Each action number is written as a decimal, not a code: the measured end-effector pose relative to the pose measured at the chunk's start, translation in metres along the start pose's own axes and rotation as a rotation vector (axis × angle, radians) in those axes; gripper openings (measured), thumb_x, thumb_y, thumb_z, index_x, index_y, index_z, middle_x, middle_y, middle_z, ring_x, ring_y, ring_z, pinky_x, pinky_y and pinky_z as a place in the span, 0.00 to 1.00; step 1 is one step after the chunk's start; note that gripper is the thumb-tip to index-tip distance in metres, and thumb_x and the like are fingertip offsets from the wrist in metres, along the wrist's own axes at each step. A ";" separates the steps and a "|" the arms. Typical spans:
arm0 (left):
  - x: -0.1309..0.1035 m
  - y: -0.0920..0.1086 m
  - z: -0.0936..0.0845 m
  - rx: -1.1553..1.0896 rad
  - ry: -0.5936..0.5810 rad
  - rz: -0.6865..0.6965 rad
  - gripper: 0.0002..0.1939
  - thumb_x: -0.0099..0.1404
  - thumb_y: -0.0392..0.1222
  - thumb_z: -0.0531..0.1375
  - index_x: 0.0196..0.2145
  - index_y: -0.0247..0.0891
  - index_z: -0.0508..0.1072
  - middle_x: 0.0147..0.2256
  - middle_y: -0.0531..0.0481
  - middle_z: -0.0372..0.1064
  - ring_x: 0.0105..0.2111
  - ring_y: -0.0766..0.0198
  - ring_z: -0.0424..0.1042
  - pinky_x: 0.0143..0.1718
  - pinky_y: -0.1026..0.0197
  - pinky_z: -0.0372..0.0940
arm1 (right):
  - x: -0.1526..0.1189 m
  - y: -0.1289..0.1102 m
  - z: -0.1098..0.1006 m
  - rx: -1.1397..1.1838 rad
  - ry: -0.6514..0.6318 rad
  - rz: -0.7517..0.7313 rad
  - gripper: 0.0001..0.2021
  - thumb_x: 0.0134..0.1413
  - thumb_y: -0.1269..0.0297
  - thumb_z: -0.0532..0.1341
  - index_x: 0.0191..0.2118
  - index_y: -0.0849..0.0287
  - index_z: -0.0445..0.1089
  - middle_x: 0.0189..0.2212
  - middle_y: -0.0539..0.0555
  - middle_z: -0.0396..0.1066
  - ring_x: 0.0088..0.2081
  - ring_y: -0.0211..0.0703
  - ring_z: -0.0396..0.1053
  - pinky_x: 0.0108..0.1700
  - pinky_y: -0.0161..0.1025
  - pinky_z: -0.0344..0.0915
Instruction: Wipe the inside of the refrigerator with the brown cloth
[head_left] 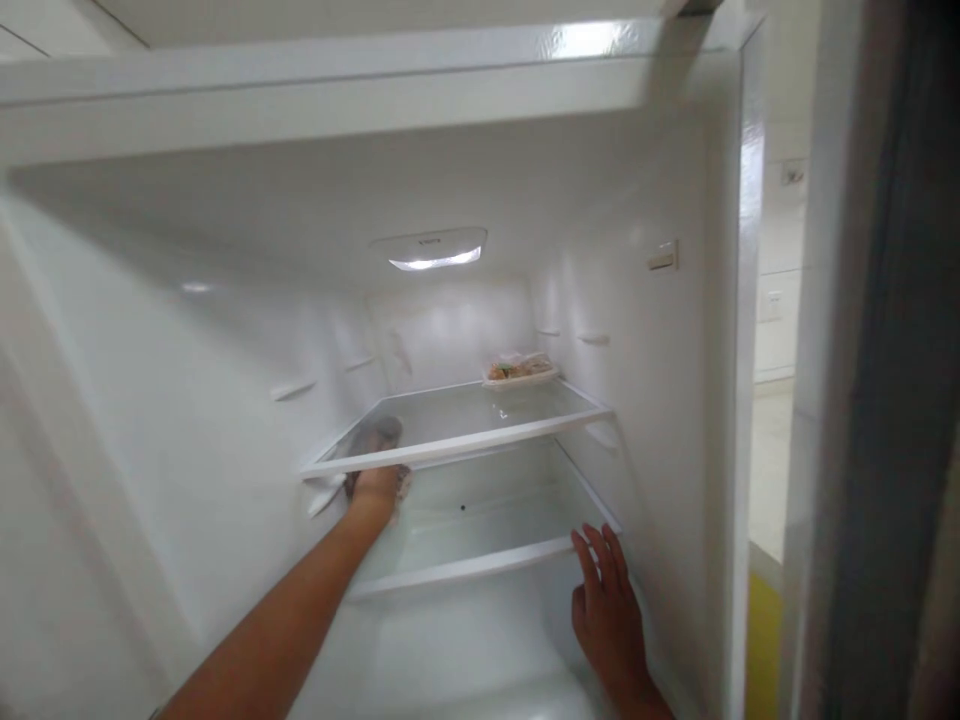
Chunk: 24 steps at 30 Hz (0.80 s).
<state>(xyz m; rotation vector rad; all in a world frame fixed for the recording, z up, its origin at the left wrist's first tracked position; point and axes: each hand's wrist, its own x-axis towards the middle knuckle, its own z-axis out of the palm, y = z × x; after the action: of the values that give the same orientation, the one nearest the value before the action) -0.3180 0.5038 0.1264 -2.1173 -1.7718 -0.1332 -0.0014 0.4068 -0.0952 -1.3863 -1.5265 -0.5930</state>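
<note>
1. Reaching into the refrigerator (664, 350), left of centre in the frame, under the upper shelf (450, 415) with the left hand (375, 487); gripping a crumpled, greyish-brown, cloth-like bundle (406, 482), partly seen through the glass.
2. Wrapped over it with curled fingers, by the look of it; cannot tell how tightly, with fingertips hidden and blurred.
3. Bunched small, probably, to fit the gap above the lower shelf (495, 500), close to the left side wall.
4. Now to lower right: resting the right hand (609, 605) at the lower shelf's front rim, fingers extended and slightly parted, thumb apart, holding nothing. Likely placed there for steadying.
5. Up at right of centre: lying at the back right of the upper shelf, a wrapped food tray (520, 372), perhaps tucked away from both hands.
6. Showing mid-frame on the lower shelf: a dark speck (463, 508), near the bundle, untouched.
</note>
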 end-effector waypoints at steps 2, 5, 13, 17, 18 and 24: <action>-0.019 0.003 -0.005 0.083 -0.036 0.004 0.32 0.58 0.46 0.60 0.59 0.31 0.70 0.61 0.28 0.64 0.68 0.37 0.48 0.67 0.31 0.38 | 0.001 -0.003 -0.005 -0.006 -0.012 0.009 0.37 0.52 0.84 0.50 0.67 0.55 0.53 0.63 0.58 0.61 0.72 0.52 0.42 0.65 0.54 0.62; -0.046 0.010 -0.016 0.194 -0.074 -0.001 0.31 0.58 0.40 0.57 0.59 0.28 0.69 0.64 0.29 0.61 0.69 0.39 0.47 0.69 0.37 0.32 | 0.004 -0.006 -0.013 -0.008 -0.027 0.005 0.37 0.51 0.85 0.50 0.67 0.55 0.55 0.64 0.57 0.61 0.72 0.51 0.42 0.66 0.52 0.61; -0.119 0.020 -0.056 0.437 -0.080 0.101 0.26 0.60 0.35 0.53 0.55 0.33 0.74 0.61 0.34 0.67 0.68 0.42 0.53 0.70 0.40 0.20 | 0.009 -0.010 -0.029 -0.010 -0.061 -0.004 0.36 0.50 0.86 0.50 0.65 0.57 0.59 0.65 0.56 0.61 0.73 0.49 0.41 0.64 0.46 0.63; -0.145 0.017 -0.068 0.567 -0.094 0.172 0.28 0.62 0.41 0.56 0.59 0.28 0.70 0.62 0.29 0.64 0.67 0.39 0.54 0.70 0.34 0.28 | 0.011 -0.012 -0.036 -0.011 -0.107 0.004 0.37 0.49 0.87 0.49 0.65 0.58 0.59 0.65 0.56 0.61 0.73 0.49 0.41 0.63 0.44 0.63; -0.149 0.017 -0.068 0.582 -0.100 0.168 0.29 0.62 0.42 0.56 0.59 0.27 0.69 0.62 0.28 0.63 0.66 0.38 0.54 0.70 0.34 0.30 | 0.011 -0.012 -0.037 -0.014 -0.119 0.006 0.36 0.49 0.87 0.49 0.65 0.59 0.59 0.65 0.56 0.61 0.73 0.49 0.41 0.63 0.44 0.63; -0.151 0.016 -0.060 0.618 -0.054 0.134 0.26 0.65 0.41 0.55 0.59 0.29 0.69 0.63 0.29 0.63 0.66 0.39 0.55 0.70 0.33 0.33 | 0.013 -0.014 -0.038 -0.033 -0.111 -0.002 0.36 0.50 0.87 0.49 0.65 0.59 0.59 0.65 0.56 0.61 0.72 0.49 0.42 0.64 0.44 0.62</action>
<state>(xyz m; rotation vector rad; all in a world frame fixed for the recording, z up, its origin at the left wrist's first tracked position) -0.3236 0.3402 0.1323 -1.7775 -1.4414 0.4533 -0.0008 0.3769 -0.0646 -1.4639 -1.6119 -0.5525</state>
